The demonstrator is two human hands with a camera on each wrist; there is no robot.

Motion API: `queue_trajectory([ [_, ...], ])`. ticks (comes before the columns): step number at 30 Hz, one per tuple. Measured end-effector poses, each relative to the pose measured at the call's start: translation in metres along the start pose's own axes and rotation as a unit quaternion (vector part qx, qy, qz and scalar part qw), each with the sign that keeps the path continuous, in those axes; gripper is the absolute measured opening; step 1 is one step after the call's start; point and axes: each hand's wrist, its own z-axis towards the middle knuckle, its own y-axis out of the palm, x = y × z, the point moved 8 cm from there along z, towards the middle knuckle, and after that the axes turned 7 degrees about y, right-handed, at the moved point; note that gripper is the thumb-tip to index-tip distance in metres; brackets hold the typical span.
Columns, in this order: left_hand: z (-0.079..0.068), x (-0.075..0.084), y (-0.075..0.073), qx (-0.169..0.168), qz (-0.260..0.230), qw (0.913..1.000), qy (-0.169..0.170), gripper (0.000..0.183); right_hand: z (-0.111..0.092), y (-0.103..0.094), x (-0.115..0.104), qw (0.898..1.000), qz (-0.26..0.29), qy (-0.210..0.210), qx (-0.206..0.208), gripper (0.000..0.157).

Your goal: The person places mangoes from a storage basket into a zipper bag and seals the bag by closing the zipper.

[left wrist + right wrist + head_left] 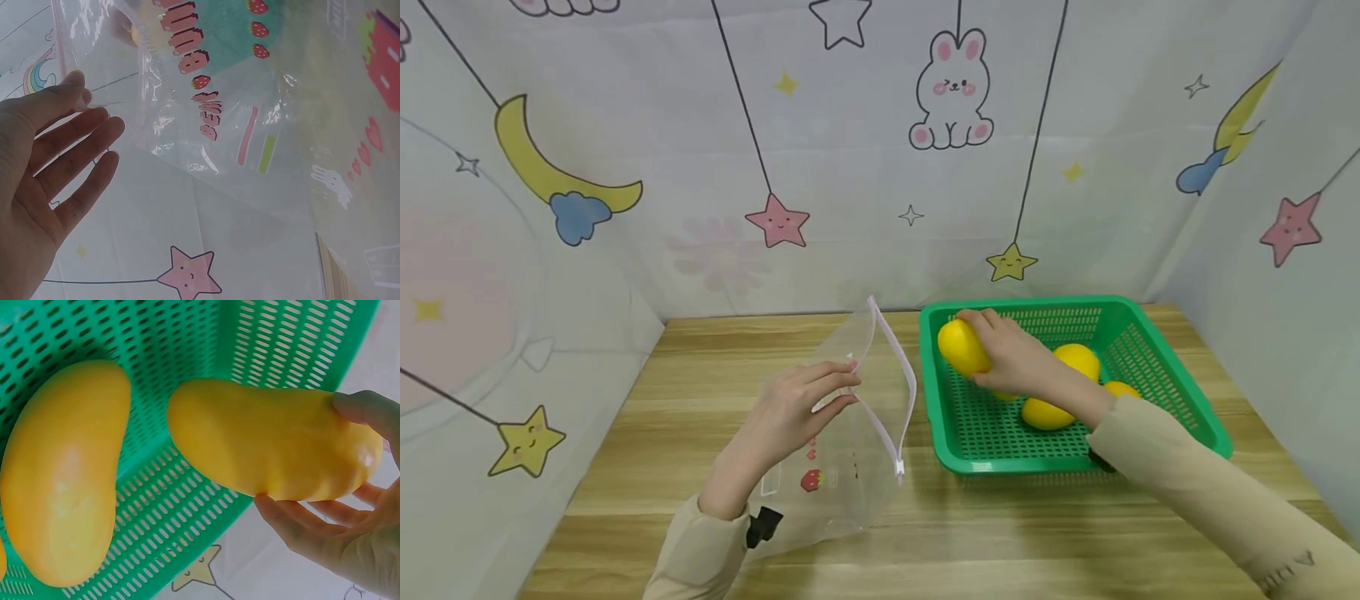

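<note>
My right hand (1011, 354) grips a yellow mango (962, 347) near the left wall of a green plastic basket (951, 461). In the right wrist view that mango (269, 440) lies between thumb and fingers, and another mango (65, 475) rests in the basket beside it. Several more mangoes (1077, 361) lie in the basket. To the left, my left hand (790, 404) pinches the edge of a clear zip bag (850, 500) between thumb and index finger. The bag's mouth gapes toward the basket. Strawberry prints and red lettering show on the bag in the left wrist view.
The basket stands on a wood-grain table (647, 467), at the back right. Behind and at the sides hangs a white cloth (865, 150) printed with stars, moons and a rabbit. A white slider (900, 468) sits at the near end of the bag's zip.
</note>
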Motion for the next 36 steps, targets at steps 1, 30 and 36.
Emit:
queue_trajectory([
  [1,0.000,0.000,0.000,0.001,0.000,1.0000,0.001,0.024,-0.001,-0.001,0.000,1.000,0.006,0.001,0.005,0.084],
  [30,-0.001,0.001,0.004,-0.001,0.004,1.0000,0.002,0.024,-0.044,-0.046,-0.058,0.982,0.146,-0.027,0.116,0.088],
  [36,0.000,0.001,0.005,-0.009,0.006,0.9999,0.002,0.025,-0.047,-0.051,-0.068,0.980,0.147,-0.038,0.126,0.086],
])
